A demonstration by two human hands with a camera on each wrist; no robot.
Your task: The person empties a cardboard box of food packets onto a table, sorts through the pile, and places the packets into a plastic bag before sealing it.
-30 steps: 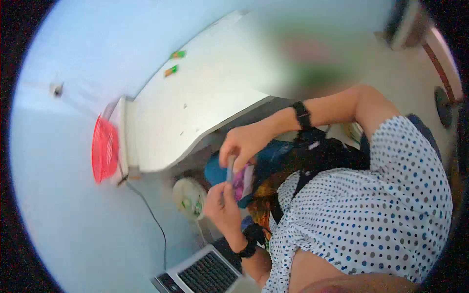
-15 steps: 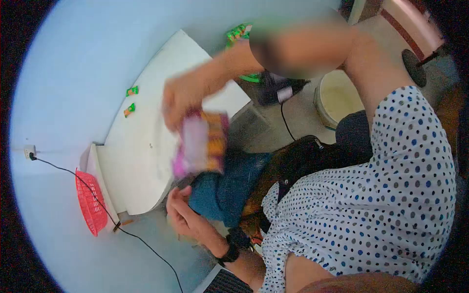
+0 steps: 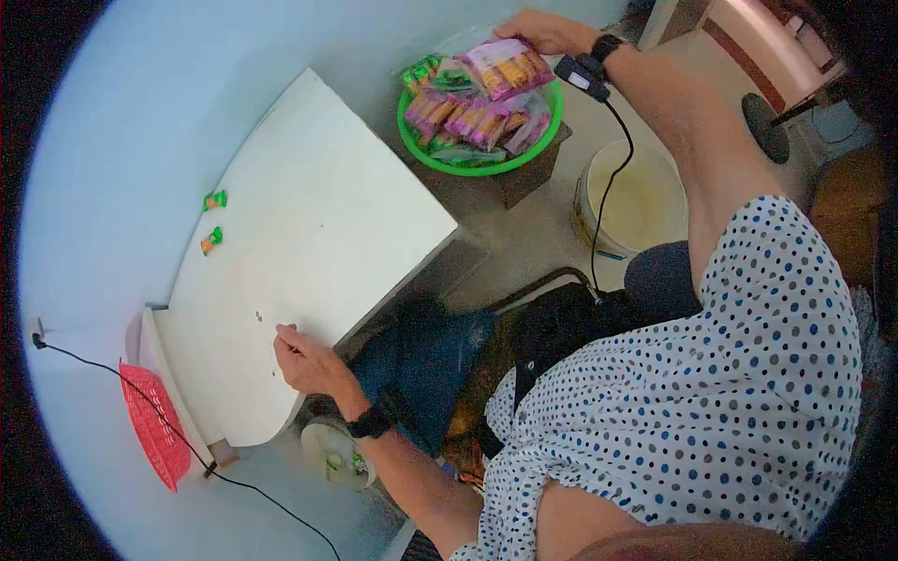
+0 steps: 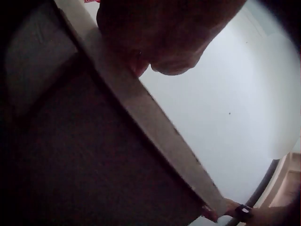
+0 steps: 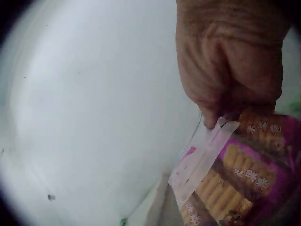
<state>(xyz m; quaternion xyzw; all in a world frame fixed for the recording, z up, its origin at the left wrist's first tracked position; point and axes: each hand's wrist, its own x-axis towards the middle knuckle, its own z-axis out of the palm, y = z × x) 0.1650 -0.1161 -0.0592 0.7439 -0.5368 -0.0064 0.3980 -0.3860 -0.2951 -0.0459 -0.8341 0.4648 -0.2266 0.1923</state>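
Over the green basket (image 3: 481, 171), my right hand (image 3: 552, 34) grips the top corner of a clear bag of purple-wrapped biscuits (image 3: 510, 71). In the right wrist view, the fingers of that hand (image 5: 230, 66) pinch the bag (image 5: 249, 172) by its edge, beside its white strip. More purple and green packets (image 3: 468, 120) fill the basket. My left hand (image 3: 316, 366) hovers at the near edge of the white table (image 3: 309, 196), fingers loosely bent with nothing visible in them. The left wrist view shows this hand (image 4: 164, 37) dark, above the table edge (image 4: 162, 127).
Two small green packets (image 3: 213, 221) lie at the table's far side. A red basket (image 3: 154, 425) stands by the wall, with a black cable across it. A white bucket (image 3: 641, 201) is on the floor near my right arm; a pale container (image 3: 332, 455) sits below my left hand.
My right hand has carried the biscuit bag from beside my left hand, across the table, to the green basket. My left hand has let go of it and moved to the table edge.
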